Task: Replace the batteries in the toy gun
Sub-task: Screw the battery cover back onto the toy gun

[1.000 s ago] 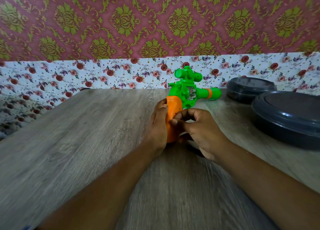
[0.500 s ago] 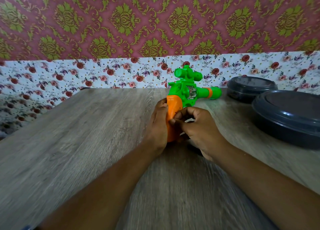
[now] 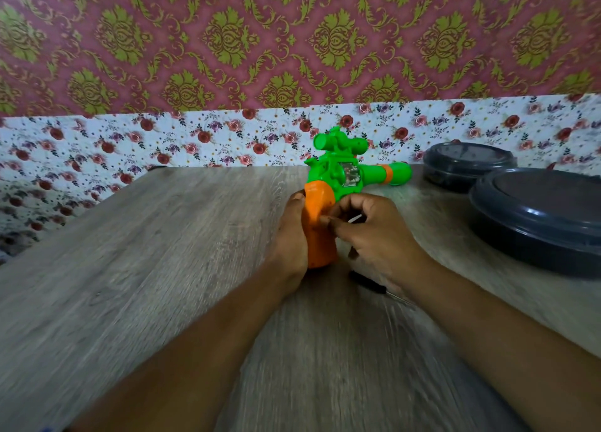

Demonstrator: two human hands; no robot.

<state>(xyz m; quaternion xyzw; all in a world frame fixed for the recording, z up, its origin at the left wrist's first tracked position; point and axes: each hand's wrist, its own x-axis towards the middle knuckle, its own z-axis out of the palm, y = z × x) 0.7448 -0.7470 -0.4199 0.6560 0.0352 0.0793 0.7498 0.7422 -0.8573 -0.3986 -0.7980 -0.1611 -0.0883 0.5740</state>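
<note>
Wood-grain table (image 3: 136,269), floral wall behind; left hand (image 3: 291,236) grips toy gun (image 3: 338,177), right hand (image 3: 374,236) pinches its grip.

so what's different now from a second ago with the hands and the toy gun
Hardly anything. The right hand has shifted only slightly, its fingertips still pinching at the side of the orange grip. The left hand still holds the toy gun upright on the table. The dark tool under the right wrist and the two grey lidded containers stayed put.
</note>
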